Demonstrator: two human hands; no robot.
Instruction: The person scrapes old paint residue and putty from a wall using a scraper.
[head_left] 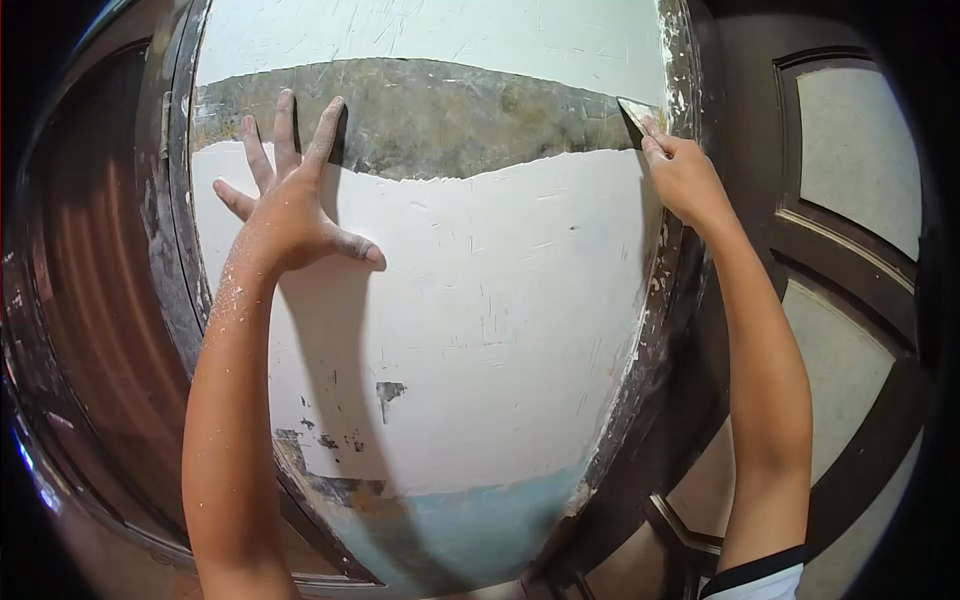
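Note:
My left hand [290, 205] presses flat on a white-painted wall panel [480, 300], fingers spread, fingertips reaching the scraped grey band [450, 120]. Paint dust speckles that forearm. My right hand [685, 175] grips a metal scraper [637, 115] at the right end of the bare band, its blade against the wall by the panel's edge.
A dark wooden door [840, 260] with pale inset panels stands to the right. A dark frame [170, 200] runs along the panel's left side. Chipped spots and a blue-green patch [470, 520] show low on the wall.

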